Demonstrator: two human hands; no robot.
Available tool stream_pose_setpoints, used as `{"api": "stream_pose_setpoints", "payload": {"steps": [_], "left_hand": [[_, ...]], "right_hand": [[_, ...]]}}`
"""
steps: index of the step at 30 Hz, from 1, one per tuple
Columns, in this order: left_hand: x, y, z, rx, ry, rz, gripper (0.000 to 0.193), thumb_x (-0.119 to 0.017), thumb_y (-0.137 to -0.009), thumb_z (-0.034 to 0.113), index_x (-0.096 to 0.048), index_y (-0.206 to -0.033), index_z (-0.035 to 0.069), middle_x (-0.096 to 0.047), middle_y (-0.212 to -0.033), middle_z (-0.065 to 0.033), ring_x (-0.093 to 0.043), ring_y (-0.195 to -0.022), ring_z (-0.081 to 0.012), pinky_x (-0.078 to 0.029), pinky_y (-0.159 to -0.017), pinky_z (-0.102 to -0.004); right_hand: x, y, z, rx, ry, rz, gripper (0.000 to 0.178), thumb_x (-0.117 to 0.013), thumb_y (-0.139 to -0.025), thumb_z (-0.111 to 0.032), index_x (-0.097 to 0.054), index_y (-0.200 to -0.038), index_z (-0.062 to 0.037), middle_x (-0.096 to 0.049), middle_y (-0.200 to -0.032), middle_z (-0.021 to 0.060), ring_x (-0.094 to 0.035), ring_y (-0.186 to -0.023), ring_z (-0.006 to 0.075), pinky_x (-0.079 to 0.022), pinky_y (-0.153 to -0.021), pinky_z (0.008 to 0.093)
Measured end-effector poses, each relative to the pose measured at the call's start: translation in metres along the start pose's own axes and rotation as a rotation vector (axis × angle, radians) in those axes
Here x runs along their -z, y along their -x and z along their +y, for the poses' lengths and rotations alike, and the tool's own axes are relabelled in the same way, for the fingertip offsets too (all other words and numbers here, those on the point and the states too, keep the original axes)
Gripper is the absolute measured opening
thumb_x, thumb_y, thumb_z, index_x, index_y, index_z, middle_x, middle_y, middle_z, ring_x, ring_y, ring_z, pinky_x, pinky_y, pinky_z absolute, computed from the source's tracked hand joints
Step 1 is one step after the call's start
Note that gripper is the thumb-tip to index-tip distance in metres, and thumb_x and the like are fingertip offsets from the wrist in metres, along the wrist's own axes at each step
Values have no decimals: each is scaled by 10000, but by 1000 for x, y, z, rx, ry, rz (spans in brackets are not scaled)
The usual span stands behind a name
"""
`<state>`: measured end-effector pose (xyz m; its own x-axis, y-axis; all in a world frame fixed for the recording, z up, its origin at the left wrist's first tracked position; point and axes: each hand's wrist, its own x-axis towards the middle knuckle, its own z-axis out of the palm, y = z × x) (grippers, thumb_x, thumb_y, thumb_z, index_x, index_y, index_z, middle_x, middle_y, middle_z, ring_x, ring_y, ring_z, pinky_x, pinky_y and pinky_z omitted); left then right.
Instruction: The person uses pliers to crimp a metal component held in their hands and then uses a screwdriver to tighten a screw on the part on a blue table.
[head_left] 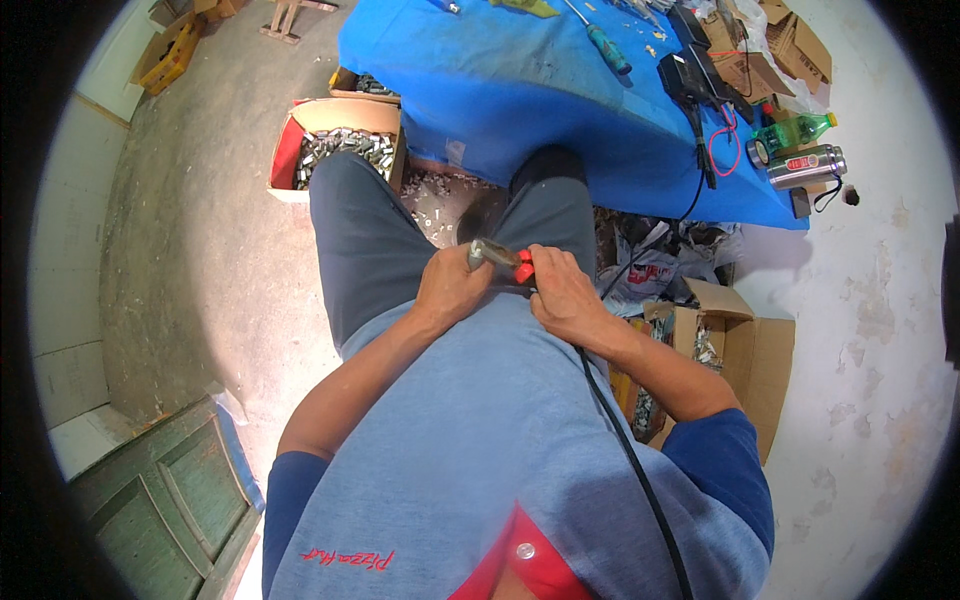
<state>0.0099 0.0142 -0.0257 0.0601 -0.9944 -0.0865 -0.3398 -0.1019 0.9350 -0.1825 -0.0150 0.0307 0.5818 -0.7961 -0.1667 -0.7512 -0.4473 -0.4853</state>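
Above my lap, my left hand [452, 287] is closed round a small grey metal piece [475, 255] that looks like a short cylinder; its lower part is hidden by the fingers. Red-handled pliers [524, 266] are gripped in my right hand [566, 290]. Their metal jaws point left and reach the grey piece, though I cannot tell how firmly they bite on it. Both hands are close together between my knees.
A cardboard box [380, 115] of small metal parts stands by my left knee. The blue-covered table [460, 95] ahead bears a screwdriver [608, 48], a steel flask [808, 167] and a green bottle [797, 131]. An opened carton [765, 370] is at my right; a black cable [640, 475] crosses my shirt.
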Motion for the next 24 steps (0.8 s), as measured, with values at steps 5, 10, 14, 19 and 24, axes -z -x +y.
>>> {"api": "stream_pose_setpoints", "payload": {"steps": [5,10,14,19,24], "left_hand": [[0,0,-2,-31,41,-1,196,-563,-905,143,-642,-877,-34,-544,-613,-152,-525,-579,-179,-444,-580,-388],[0,-1,-7,-73,33,-27,191,-568,-906,139,-638,-886,-38,-534,-606,-140,-509,-580,-167,-435,-572,-379],[3,1,-6,-53,31,-84,196,-584,-901,143,-643,-891,-43,-534,-606,-150,-508,-575,-163,-440,-568,-390],[5,0,-5,-20,-1,-127,213,-602,-893,154,-645,-859,-51,-527,-591,-176,-512,-550,-170,-444,-560,-410],[6,0,-6,-4,-13,-143,217,-605,-891,157,-642,-847,-52,-527,-588,-185,-519,-540,-187,-446,-564,-420]], "right_hand": [[1,-4,2,-30,-12,-73,558,-523,-771,7,-414,-1317,34,-503,-1246,268,-478,-1150,456,-414,-993,523],[1,-9,8,44,5,-37,529,-514,-757,21,-434,-1279,32,-513,-1207,257,-483,-1141,448,-418,-990,516],[0,-13,19,149,43,9,399,-541,-750,24,-486,-1145,33,-549,-1091,251,-525,-1030,443,-453,-897,513],[-5,-14,27,178,38,-3,376,-555,-734,12,-498,-1105,24,-567,-1051,245,-538,-986,430,-447,-878,512],[-1,-18,26,225,119,-7,347,-551,-725,-7,-522,-1070,8,-591,-985,226,-552,-957,400,-419,-840,487]]}}
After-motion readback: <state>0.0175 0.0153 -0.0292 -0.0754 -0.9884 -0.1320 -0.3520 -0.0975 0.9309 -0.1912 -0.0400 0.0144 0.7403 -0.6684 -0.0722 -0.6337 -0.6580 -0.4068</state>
